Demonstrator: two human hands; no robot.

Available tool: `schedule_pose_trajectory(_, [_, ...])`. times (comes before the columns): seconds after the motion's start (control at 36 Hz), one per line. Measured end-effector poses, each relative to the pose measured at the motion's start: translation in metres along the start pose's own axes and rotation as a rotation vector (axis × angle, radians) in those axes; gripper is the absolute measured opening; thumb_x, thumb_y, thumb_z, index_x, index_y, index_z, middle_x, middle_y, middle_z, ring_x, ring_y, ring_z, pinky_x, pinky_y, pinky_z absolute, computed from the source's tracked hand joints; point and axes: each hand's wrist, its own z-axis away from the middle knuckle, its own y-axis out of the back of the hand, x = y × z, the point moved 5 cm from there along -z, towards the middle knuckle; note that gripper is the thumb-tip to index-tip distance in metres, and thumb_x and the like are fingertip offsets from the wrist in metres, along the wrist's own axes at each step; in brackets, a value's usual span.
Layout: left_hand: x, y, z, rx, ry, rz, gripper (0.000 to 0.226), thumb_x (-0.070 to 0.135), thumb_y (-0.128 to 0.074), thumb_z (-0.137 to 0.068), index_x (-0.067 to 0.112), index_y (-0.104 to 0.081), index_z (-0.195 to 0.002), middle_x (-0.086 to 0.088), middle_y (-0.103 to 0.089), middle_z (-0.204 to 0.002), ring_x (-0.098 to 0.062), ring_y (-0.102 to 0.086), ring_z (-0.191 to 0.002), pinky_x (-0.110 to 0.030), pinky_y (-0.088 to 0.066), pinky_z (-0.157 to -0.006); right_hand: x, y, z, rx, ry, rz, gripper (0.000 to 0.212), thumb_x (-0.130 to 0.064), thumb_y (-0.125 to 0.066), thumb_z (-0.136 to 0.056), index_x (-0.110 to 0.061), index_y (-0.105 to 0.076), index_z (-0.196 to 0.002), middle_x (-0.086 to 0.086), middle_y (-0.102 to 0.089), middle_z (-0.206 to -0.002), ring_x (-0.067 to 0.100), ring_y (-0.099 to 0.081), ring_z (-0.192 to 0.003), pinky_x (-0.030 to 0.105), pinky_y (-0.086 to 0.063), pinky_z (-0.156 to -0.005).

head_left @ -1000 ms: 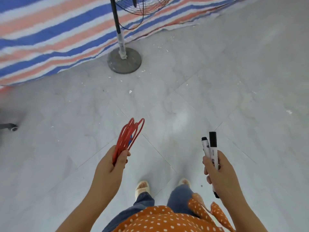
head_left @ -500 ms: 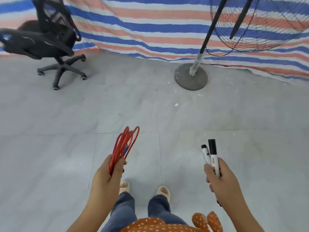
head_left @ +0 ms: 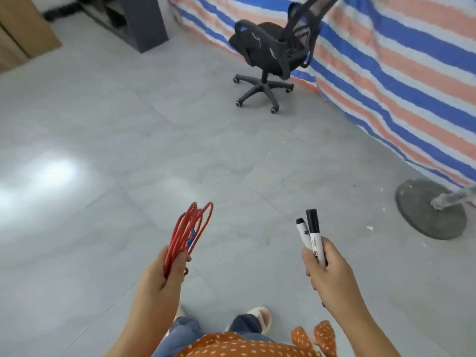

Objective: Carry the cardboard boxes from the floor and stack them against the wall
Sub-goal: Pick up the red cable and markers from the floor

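Cardboard box (head_left: 23, 29) far left, left hand (head_left: 162, 276) holding red cord (head_left: 190, 228), right hand (head_left: 327, 274) markers (head_left: 310, 233)

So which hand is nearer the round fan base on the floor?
Right. The right hand, gripping two markers, is just left of the fan base and nearer the camera. The left hand, holding the red cord, is much farther left.

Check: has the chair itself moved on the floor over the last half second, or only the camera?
Cannot tell. The chair shifted from upper left toward upper centre-right of view, but the fan base and tarp swung right too, so the head turned left.
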Motion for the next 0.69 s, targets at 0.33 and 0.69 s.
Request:
schedule_pose_trajectory(0.33, [-0.074, 0.181, -0.032, 0.186, 0.028, 0.017, 0.027, 0.017, -0.052, -0.096, 0.033, -0.063, -0.077, 0.005, -0.066, -0.077, -0.016, -0.062, -0.067, -0.040, -0.052, -0.072, -0.100, -0.178, 0.006, -0.150, 0.157, 0.064, 0.018, -0.017, -0.053, -0.094, -0.033, -0.056, -0.085, 0.004, -0.042, -0.061, 0.015, -0.035, -0.049, 0.024, -0.032, -0.044])
schedule_pose_trajectory(0.69, [-0.120, 0.336, -0.077, 0.419, 0.101, 0.124, 0.028, 0.064, -0.043, -0.065, 0.045, -0.060, -0.077, -0.017, -0.060, -0.077, -0.041, -0.060, -0.073, -0.052, -0.051, -0.073, -0.213, -0.351, -0.010, -0.369, 0.274, 0.161, 0.014, -0.021, -0.054, -0.095, -0.029, -0.054, -0.083, 0.009, -0.050, -0.063, 0.014, -0.041, -0.051, 0.027, -0.041, -0.049])
